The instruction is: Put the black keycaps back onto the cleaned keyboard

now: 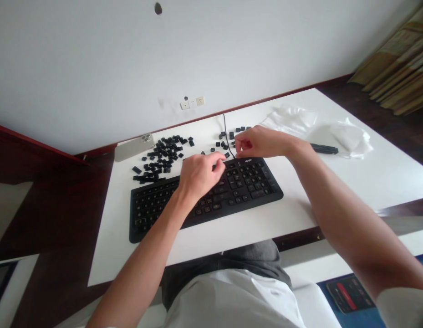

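Note:
A black keyboard lies on the white table, many of its key positions bare of caps. Over its middle hovers my left hand, fingers bent and thumb near the index finger; anything between them is too small or hidden to make out. Just behind the keyboard's right part, my right hand is closed in a pinch among loose black keycaps, and what it grips is not visible. A large heap of black keycaps spreads behind the keyboard's left half. More keycaps lie between the hands.
A phone lies at the table's back left. The keyboard's cable runs to the back edge. At right are a crumpled white plastic bag, another white bundle and a black elongated object. A wall stands behind.

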Motion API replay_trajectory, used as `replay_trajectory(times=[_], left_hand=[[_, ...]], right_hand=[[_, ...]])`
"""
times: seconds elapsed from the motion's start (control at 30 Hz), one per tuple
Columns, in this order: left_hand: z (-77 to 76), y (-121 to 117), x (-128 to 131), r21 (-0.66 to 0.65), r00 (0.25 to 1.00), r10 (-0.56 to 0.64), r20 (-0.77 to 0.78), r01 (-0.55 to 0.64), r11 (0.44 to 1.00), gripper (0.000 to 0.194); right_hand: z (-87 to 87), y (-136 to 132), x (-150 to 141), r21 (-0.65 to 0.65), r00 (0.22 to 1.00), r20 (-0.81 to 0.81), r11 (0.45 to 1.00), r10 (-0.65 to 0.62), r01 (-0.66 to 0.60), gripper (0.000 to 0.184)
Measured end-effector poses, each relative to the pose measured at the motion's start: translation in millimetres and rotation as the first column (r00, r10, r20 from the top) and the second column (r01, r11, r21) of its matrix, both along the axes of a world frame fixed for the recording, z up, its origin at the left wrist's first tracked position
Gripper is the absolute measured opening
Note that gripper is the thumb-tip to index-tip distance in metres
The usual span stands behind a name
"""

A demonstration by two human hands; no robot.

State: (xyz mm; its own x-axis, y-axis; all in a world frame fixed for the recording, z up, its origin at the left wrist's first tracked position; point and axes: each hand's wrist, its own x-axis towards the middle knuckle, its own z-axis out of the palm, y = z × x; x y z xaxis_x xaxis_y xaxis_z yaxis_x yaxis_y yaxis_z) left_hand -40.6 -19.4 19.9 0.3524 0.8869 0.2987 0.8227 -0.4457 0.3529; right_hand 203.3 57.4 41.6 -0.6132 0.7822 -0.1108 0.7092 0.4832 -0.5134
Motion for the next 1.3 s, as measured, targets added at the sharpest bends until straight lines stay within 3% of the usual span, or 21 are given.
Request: replay_trajectory(times=[0.07, 0.13, 0.27, 0.47, 0.73, 0.83, 0.9, 0.97, 1.07, 1.17, 1.3], left_hand=[[7.5, 13, -22, -0.029, 0.984, 0.176, -0.016, -0.177, 0.984, 0.029], [11.5, 27, -46, -0.027, 0.948, 0.319, -0.012, -0.32, 0.947, 0.027], [10.9, 44, -80, -0.061, 0.901, 0.433, -0.02, -0.434, 0.899, 0.024], [9.8, 42, -87, -0.245, 0.949, 0.304, -0.086, -0.316, 0.917, 0.016], [-0.3, 43, -87, -0.309, 0.952, 0.279, -0.128, -0.306, 0.9, 0.014], [-1.5, 45, -87, -0.326, 0.964, 0.263, -0.036, -0.26, 0.909, 0.012], [-0.7, 45, -85, -0.371, 0.959, 0.237, 0.154, -0.167, 0.914, 0.017], [0.2, 45, -81, -0.46, 0.878, 0.231, 0.419, -0.014, 0.888, 0.028], [0.3, 43, -70, -0.567, 0.608, 0.318, 0.728, 0.272, 0.778, 0.041], [-1.0, 41, -61, -0.567, 0.389, 0.421, 0.819, 0.438, 0.698, 0.044], [-1.2, 39, -54, -0.576, 0.29, 0.505, 0.813, 0.524, 0.627, 0.044]], right_hand=[[-9.1, 8, 0, 0.149, 0.985, -0.092, 0.976, -0.143, 0.155, 0.014], [-16.9, 13, -2, 0.203, 0.96, -0.166, 0.945, -0.225, 0.256, 0.015], [-24.9, 11, -11, 0.22, 0.936, -0.24, 0.925, -0.258, 0.311, 0.013], [-27.9, 5, -22, 0.212, 0.93, -0.287, 0.931, -0.231, 0.297, 0.017], [-24.0, 1, -27, 0.193, 0.931, -0.295, 0.94, -0.217, 0.28, 0.016], [-22.7, -3, -31, 0.182, 0.934, -0.304, 0.951, -0.185, 0.248, 0.013], [-23.1, -5, -34, 0.197, 0.931, -0.329, 0.953, -0.158, 0.231, 0.014], [-23.9, -8, -37, 0.227, 0.921, -0.368, 0.948, -0.127, 0.222, 0.015], [-23.8, -14, -42, 0.25, 0.897, -0.428, 0.941, -0.105, 0.229, 0.016], [-21.6, -22, -49, 0.263, 0.88, -0.467, 0.937, -0.085, 0.23, 0.015], [-19.6, -33, -58, 0.306, 0.863, -0.505, 0.929, -0.025, 0.207, 0.016]])
